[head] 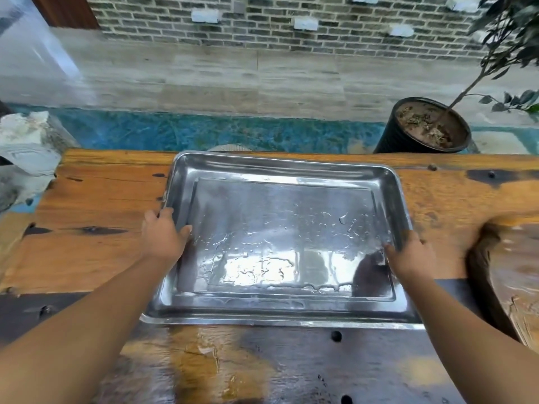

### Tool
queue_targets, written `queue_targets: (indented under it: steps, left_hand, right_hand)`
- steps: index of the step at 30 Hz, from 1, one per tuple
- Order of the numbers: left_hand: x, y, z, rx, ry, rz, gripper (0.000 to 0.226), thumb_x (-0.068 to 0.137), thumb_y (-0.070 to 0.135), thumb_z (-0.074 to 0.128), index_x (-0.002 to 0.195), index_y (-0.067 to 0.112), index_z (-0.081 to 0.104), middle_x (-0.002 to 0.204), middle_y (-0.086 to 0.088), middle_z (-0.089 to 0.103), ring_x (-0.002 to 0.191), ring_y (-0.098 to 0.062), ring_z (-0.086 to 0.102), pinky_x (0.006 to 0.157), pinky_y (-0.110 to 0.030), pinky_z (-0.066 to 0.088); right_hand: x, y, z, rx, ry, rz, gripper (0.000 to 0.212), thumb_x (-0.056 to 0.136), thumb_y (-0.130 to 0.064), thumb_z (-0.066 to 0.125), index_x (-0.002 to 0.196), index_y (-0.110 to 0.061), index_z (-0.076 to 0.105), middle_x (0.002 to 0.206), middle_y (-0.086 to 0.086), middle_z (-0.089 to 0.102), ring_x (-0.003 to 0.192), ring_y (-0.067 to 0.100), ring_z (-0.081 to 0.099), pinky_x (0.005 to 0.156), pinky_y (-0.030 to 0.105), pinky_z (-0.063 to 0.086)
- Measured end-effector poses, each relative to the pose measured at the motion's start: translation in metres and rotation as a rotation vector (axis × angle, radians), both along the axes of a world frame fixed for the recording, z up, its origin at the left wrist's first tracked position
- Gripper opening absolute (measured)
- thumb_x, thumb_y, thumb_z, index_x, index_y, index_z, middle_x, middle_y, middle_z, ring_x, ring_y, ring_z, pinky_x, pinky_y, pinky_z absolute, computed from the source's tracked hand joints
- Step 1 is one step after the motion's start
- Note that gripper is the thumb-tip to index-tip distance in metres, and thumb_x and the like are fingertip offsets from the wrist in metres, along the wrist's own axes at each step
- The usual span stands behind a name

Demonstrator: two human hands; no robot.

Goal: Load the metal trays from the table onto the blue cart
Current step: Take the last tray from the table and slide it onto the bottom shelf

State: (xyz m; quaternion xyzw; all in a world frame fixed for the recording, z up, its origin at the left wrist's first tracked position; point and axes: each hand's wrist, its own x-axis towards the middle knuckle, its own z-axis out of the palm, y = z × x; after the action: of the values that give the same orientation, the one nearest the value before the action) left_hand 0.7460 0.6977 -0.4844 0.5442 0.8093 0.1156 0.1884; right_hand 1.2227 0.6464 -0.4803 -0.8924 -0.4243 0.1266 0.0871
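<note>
While both your arms reach in from the bottom of the frame, you have the metal tray [291, 223] by its two short sides at the centre of the picture. Your left hand [163, 237] grips the left rim with its thumb hooked inside; the fingers underneath are hidden. Your right hand [408, 258] is clamped on the right rim the same way. The tray is over the wooden table [102, 228], wet, with water beaded and pooled across its floor. A second metal rim [291, 323] shows just under its near edge, so it probably sits on another tray, though I cannot tell whether it has left that one yet.

I'd call this the pick-up step. The blue cart is nowhere in the frame, so next you need to lift level, keep the water from sliding your grip, and turn to find the cart.

Beyond the table lie a blue floor strip [204, 129], a potted plant [423, 126] at upper right, and a brick wall [262, 24] along the top.
</note>
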Motion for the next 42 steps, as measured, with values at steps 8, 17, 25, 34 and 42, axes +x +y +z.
queue_targets:
  steps: [8, 17, 25, 34, 42]
  left_hand:
    - [-0.008, -0.019, -0.011, 0.102, -0.119, 0.046, 0.054, 0.086, 0.026, 0.07, 0.133, 0.012, 0.049, 0.124, -0.016, 0.043, 0.112, -0.038, 0.051, 0.101, -0.049, 0.045]
    - [-0.007, -0.037, 0.006, 0.17, -0.097, -0.057, 0.055, 0.082, 0.019, 0.073, 0.13, 0.016, 0.046, 0.112, -0.019, 0.052, 0.107, -0.04, 0.051, 0.089, -0.046, 0.045]
    - [0.02, -0.07, 0.034, 0.192, -0.055, -0.165, 0.062, 0.077, 0.01, 0.075, 0.134, 0.005, 0.051, 0.101, -0.027, 0.056, 0.102, -0.045, 0.051, 0.087, -0.048, 0.044]
    - [0.083, -0.152, 0.085, 0.259, -0.091, -0.398, 0.055, 0.083, 0.003, 0.066, 0.136, 0.009, 0.052, 0.112, -0.025, 0.058, 0.106, -0.04, 0.05, 0.088, -0.044, 0.042]
    - [0.167, -0.24, 0.127, 0.22, -0.092, -0.761, 0.055, 0.08, 0.014, 0.074, 0.13, 0.003, 0.055, 0.11, -0.035, 0.055, 0.109, -0.049, 0.05, 0.095, -0.053, 0.044]
  right_hand:
    - [0.006, -0.03, -0.003, 0.15, 0.124, -0.026, 0.048, 0.086, -0.015, 0.065, 0.132, -0.007, 0.053, 0.108, 0.031, 0.06, 0.116, 0.044, 0.047, 0.09, 0.046, 0.044]
    - [0.005, -0.099, 0.012, 0.159, 0.076, -0.156, 0.048, 0.082, -0.012, 0.067, 0.129, -0.006, 0.057, 0.104, 0.034, 0.059, 0.102, 0.046, 0.057, 0.087, 0.043, 0.045]
    - [0.022, -0.193, 0.048, 0.162, 0.078, -0.282, 0.05, 0.08, -0.002, 0.059, 0.13, -0.004, 0.059, 0.106, 0.034, 0.061, 0.099, 0.048, 0.059, 0.084, 0.046, 0.049]
    - [0.037, -0.366, 0.085, 0.309, 0.021, -0.548, 0.051, 0.081, 0.006, 0.052, 0.13, -0.007, 0.06, 0.109, 0.035, 0.059, 0.1, 0.048, 0.057, 0.085, 0.046, 0.047]
    - [0.018, -0.58, 0.126, 0.422, 0.028, -0.818, 0.041, 0.076, -0.024, 0.055, 0.109, -0.003, 0.068, 0.089, 0.035, 0.065, 0.091, 0.05, 0.06, 0.077, 0.048, 0.047]
